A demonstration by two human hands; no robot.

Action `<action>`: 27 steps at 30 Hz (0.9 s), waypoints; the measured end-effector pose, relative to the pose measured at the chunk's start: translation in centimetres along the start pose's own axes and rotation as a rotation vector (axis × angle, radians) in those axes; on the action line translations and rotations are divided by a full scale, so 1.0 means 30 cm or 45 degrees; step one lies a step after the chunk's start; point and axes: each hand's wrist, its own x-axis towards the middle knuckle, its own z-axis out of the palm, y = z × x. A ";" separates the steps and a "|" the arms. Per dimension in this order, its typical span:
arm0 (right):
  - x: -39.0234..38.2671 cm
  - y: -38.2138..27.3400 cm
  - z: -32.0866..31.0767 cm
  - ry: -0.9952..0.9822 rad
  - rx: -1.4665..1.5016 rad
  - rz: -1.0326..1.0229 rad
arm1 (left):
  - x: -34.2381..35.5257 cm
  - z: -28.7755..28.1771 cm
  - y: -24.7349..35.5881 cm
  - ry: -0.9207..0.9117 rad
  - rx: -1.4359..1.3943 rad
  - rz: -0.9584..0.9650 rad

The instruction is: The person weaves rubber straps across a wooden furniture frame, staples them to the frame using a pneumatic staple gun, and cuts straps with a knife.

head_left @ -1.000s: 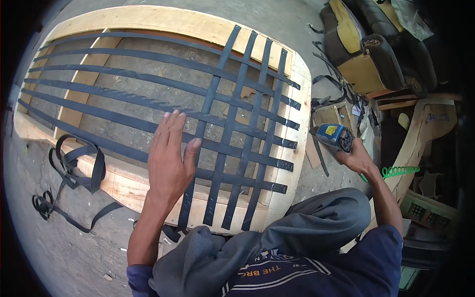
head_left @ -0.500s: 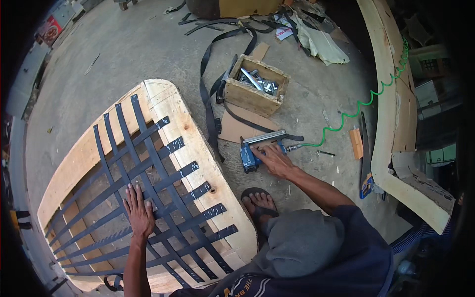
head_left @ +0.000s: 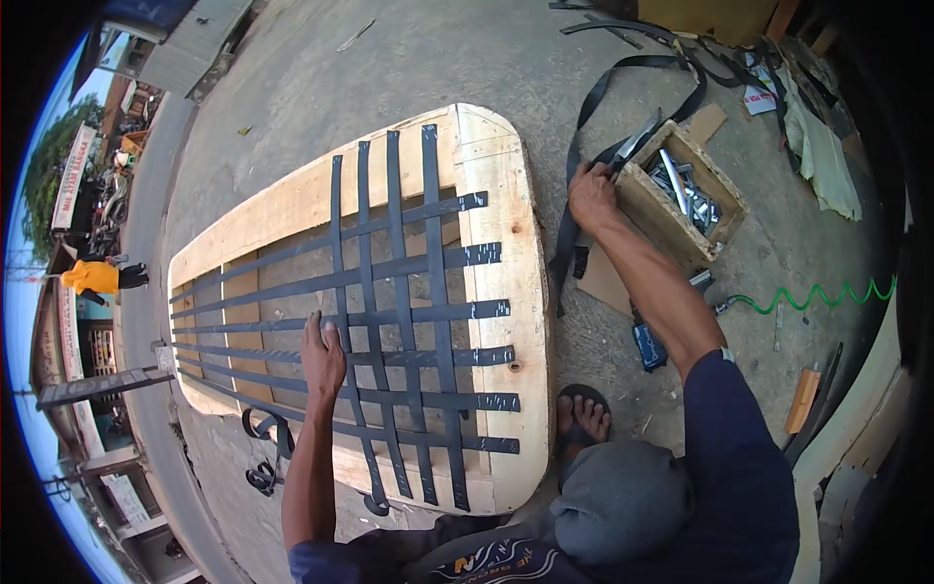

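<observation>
A wooden frame (head_left: 501, 273) carries black straps (head_left: 448, 311) woven crosswise and stapled at their ends. My left hand (head_left: 324, 360) lies open over the straps near the frame's middle. My right hand (head_left: 593, 200) reaches up to the wooden box's near side, fingers closed on the dark handle of scissors (head_left: 637, 136). The box (head_left: 728, 214) holds several metal pieces. A blue staple gun (head_left: 650, 348), attached to a green coiled hose (head_left: 798, 297), lies on the floor, partly behind my right forearm.
Loose straps (head_left: 598, 88), cardboard (head_left: 598, 282) and fabric scraps (head_left: 817, 161) lie right of the frame. An orange-handled item (head_left: 803, 399) and a pale wooden structure (head_left: 876, 389) are at lower right. A person in yellow (head_left: 97, 275) is by the road at left.
The staple gun, earlier held in my right hand, now lies on the floor. My right hand has moved up to the scissors. My left hand stays on the straps; the view has swung.
</observation>
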 end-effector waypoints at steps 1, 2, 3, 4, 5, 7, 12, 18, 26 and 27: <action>0.055 -0.032 0.017 -0.049 -0.100 0.046 | -0.054 -0.075 -0.020 0.020 0.021 -0.045; 0.089 -0.047 0.000 -0.124 -0.087 0.050 | -0.128 -0.165 -0.028 -0.140 0.109 0.011; 0.119 -0.056 -0.022 -0.193 -0.068 0.049 | -0.213 -0.264 -0.028 -0.294 0.198 0.064; 0.159 -0.036 -0.012 -0.205 0.004 0.056 | -0.297 -0.329 -0.028 -0.314 0.157 -0.081; 0.189 -0.009 0.007 -0.215 0.066 0.069 | -0.382 -0.365 -0.084 -0.285 0.151 -0.118; 0.221 0.042 0.054 -0.099 0.176 0.127 | -0.581 -0.379 -0.196 -0.331 0.107 -0.259; 0.055 -0.115 -0.207 -0.064 0.713 0.362 | -1.090 -0.386 -0.391 -0.173 -0.091 -0.738; -0.422 -0.018 -0.324 0.609 1.017 0.034 | -1.252 -0.159 -0.364 -0.061 -0.524 -0.842; -1.049 -0.338 -0.670 0.255 1.478 -0.641 | -1.288 -0.124 -0.351 -0.032 -0.577 -0.661; -1.180 -0.422 -0.724 -0.046 1.288 -0.677 | -1.304 -0.118 -0.354 -0.023 -0.593 -0.674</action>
